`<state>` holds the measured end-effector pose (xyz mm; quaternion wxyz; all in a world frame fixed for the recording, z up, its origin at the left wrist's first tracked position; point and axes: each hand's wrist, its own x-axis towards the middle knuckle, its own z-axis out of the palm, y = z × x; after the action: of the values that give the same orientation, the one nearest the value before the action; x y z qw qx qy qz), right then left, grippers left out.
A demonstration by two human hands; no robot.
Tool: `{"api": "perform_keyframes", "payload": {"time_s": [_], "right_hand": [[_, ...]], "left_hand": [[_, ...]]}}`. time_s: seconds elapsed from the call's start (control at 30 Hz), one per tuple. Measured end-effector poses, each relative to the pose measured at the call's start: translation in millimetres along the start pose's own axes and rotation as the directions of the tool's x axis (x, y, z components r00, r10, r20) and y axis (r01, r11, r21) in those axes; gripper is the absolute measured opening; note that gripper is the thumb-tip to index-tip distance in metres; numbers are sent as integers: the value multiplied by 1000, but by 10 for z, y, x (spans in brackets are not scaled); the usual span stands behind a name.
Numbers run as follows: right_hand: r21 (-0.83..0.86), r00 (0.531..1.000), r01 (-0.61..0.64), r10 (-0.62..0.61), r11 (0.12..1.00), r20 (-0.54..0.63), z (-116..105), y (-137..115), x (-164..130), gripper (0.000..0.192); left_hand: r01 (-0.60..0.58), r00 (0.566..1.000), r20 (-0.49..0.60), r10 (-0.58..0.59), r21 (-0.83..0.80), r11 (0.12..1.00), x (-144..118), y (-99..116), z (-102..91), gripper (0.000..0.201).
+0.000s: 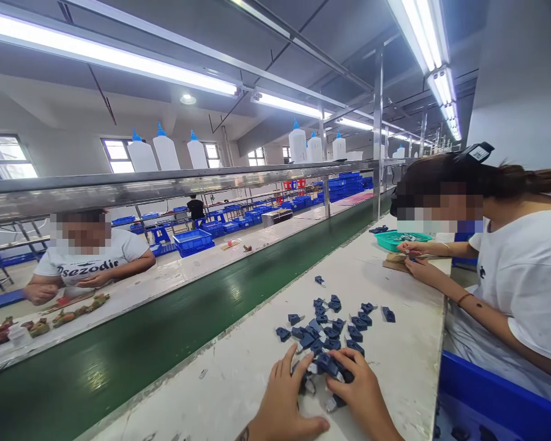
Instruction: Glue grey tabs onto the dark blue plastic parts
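Small dark blue plastic pieces, several with whitish or clear tips, lie in a loose heap on the white worktop. My left hand rests at the near left side of the heap, its fingers apart and its fingertips touching some pieces. Opposite it, my right hand curls its fingers around a few dark blue pieces at the heap's near edge. More pieces sit between the two hands, partly hidden by the fingers.
A green conveyor belt runs along the left. On the right, a co-worker handles something small beside a green basket. A blue bin stands below the table edge. Another person sits across the belt; bottles stand overhead.
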<state>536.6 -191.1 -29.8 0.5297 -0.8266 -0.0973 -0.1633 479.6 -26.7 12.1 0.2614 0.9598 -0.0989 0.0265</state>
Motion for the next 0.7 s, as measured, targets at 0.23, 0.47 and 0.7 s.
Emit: {"api": "perform_keyframes", "payload": {"time_s": [0.23,0.47,0.7], "right_hand": [[151,975,-160,180,976,-132,-111,130,188,45],[239,959,-188,231,953,-167,-139,255,172,47],[232,960,-237,264,943,-92,-46,170,166,49]], "left_hand": [[53,999,-8,-53,61,997,543,-15,16,118],[61,998,-24,-58,152,986,671,-40,80,50],[243,966,-115,-231,108,964,408,198,221,52]]}}
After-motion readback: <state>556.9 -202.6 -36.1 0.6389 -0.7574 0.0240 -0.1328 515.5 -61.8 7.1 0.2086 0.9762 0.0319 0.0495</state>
